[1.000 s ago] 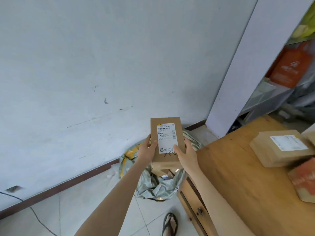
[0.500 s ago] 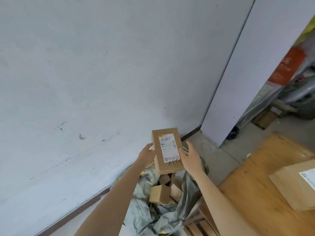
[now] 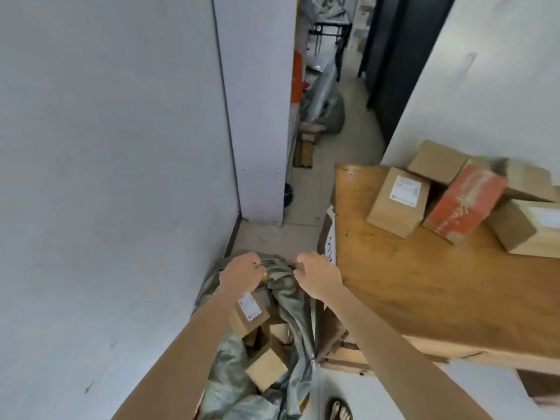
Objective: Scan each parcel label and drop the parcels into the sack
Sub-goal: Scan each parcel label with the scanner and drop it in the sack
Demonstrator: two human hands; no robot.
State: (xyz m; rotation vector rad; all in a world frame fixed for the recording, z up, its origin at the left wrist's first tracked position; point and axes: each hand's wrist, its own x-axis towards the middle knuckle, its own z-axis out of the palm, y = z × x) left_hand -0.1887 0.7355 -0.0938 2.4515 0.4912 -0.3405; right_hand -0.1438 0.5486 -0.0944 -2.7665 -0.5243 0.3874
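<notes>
A grey-green sack [image 3: 292, 304] stands open on the floor between the wall and the wooden table [image 3: 409, 283]. Inside it lies a brown parcel with a white label [image 3: 250, 313], just under my left wrist, and a plain brown box [image 3: 266, 369] sits lower down. My left hand [image 3: 241, 274] and my right hand [image 3: 316, 275] are both at the sack's far rim, fingers curled into the bunched fabric. On the table wait a labelled brown parcel [image 3: 397, 201], an orange-red one [image 3: 463, 201] and several more brown boxes [image 3: 527, 228].
A white wall runs along the left, with a pillar [image 3: 257, 116] beyond the sack. Behind it a narrow passage [image 3: 327, 95] holds bags and boxes. A sandalled foot [image 3: 339, 410] stands beside the sack, under the table's near edge.
The labelled parcel that both hands held up has left them and now lies in the sack. Both hands have dropped to the sack's rim. The view has swung right and down.
</notes>
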